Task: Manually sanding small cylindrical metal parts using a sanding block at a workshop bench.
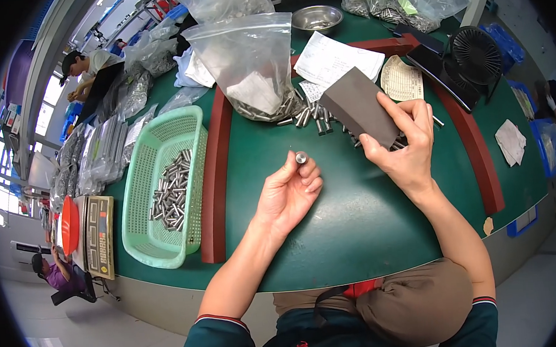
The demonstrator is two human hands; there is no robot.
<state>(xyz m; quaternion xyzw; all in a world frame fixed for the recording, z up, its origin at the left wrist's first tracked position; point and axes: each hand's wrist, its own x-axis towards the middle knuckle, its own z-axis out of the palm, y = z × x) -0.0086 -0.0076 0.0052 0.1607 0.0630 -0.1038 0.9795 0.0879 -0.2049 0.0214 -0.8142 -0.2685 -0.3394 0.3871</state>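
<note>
Left hand point(287, 192) is pinching one small metal cylinder point(301, 158) at its fingertips above the green table point(333, 221), round end face pointing up at the camera, so its long axis is foreshortened and length is hard to judge. Right hand point(405, 142) is clamping one grey block point(358, 106), tilted, partly hiding the loose cylinder pile point(312, 114); pile count unreadable.

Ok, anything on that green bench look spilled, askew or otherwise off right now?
Loose metal pins lie scattered on the green mat at the mouth of the clear plastic bag, not in the green basket. Nothing looks damaged.
</note>
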